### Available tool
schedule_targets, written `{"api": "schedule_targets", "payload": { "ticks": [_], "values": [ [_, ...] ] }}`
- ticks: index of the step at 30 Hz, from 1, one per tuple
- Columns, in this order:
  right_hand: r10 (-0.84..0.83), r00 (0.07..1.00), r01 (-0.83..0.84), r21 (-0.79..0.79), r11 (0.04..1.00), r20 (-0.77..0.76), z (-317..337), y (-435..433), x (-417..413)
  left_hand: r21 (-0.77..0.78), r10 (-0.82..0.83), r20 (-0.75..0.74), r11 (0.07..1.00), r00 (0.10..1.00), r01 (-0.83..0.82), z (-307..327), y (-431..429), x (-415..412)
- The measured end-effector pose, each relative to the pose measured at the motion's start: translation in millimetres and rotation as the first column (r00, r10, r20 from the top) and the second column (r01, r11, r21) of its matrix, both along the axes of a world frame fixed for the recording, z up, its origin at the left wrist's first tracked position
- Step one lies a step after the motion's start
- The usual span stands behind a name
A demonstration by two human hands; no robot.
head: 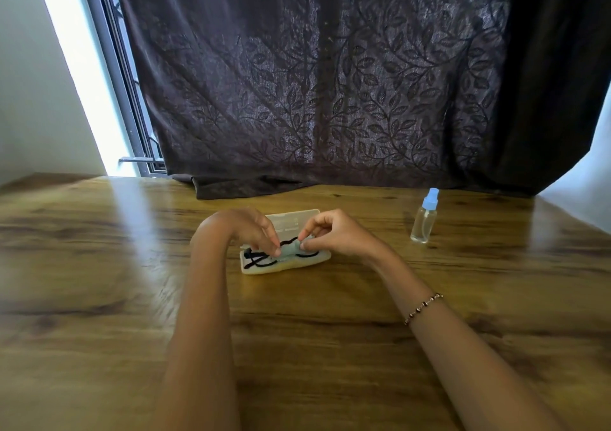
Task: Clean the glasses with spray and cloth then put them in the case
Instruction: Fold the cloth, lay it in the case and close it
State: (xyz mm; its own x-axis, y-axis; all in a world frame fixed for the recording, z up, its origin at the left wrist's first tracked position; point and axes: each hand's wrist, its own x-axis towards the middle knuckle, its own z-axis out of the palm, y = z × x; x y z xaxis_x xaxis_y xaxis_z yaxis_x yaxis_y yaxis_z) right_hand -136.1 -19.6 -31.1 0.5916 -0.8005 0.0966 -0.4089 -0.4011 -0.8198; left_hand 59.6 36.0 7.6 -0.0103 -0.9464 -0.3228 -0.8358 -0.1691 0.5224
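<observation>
Glasses [261,260], dark-framed, lie inside the lower tray of the open case [317,260], temples folded at its left end. Cloth [290,249], pale blue, folded small, sits on top of the frame near the middle of the tray. Left hand [246,229]: fingertip grip pinched shut on the cloth's left end. Right hand [334,232]: fingertip grip pinched shut on the cloth's right end; beaded bracelet [423,308] on that forearm. Case, cream, hard-shelled, lid [291,220] raised behind the hands, rests on the wooden table [99,298]. Spray bottle [424,219], clear with blue cap, stands upright on the table, well apart to the right of the case. Dark leaf-patterned curtain [314,83] hangs behind the table's far edge.
</observation>
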Motion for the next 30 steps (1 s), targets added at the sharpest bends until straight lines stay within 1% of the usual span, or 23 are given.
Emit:
{"api": "schedule_targets", "payload": {
  "ticks": [4, 11, 17, 21, 24, 27, 28, 30],
  "values": [
    [0.040, 0.998, -0.041, -0.018, 0.999, -0.057, 1, 1, -2, 0.057, -0.026, 0.048, 0.998, 0.998, 0.024, 0, 0, -3],
    [0.067, 0.993, -0.070, -0.027, 0.997, -0.101, 2, 1, -6, 0.048, 0.017, 0.141, 0.999, 0.990, -0.024, 0, -2, -13],
    [0.018, 0.995, -0.025, -0.069, 0.997, -0.096, -1, 3, -7, 0.040, 0.038, 0.175, 0.998, 0.984, -0.046, 0, -4, -14],
    [-0.014, 0.999, 0.013, -0.030, 0.999, -0.040, -5, 1, -6, 0.037, 0.045, 0.151, 0.998, 0.988, -0.051, 0, -3, -11],
    [-0.018, 1.000, 0.018, -0.009, 1.000, -0.012, -4, 1, -7, 0.011, 0.068, 0.108, 0.997, 0.992, -0.070, 2, 0, -7],
    [-0.022, 1.000, 0.022, -0.005, 1.000, 0.013, -4, 1, -6, -0.023, 0.137, 0.083, 0.991, 0.987, -0.135, 5, 4, -2],
    [-0.025, 1.000, 0.025, -0.005, 1.000, 0.013, -5, 1, -6, -0.053, 0.163, 0.090, 0.986, 0.983, -0.159, 5, 4, -1],
    [-0.029, 1.000, 0.029, -0.005, 1.000, 0.010, -5, 1, -5, -0.169, 0.225, 0.124, 0.965, 0.966, -0.202, 4, 2, 0]
  ]
}}
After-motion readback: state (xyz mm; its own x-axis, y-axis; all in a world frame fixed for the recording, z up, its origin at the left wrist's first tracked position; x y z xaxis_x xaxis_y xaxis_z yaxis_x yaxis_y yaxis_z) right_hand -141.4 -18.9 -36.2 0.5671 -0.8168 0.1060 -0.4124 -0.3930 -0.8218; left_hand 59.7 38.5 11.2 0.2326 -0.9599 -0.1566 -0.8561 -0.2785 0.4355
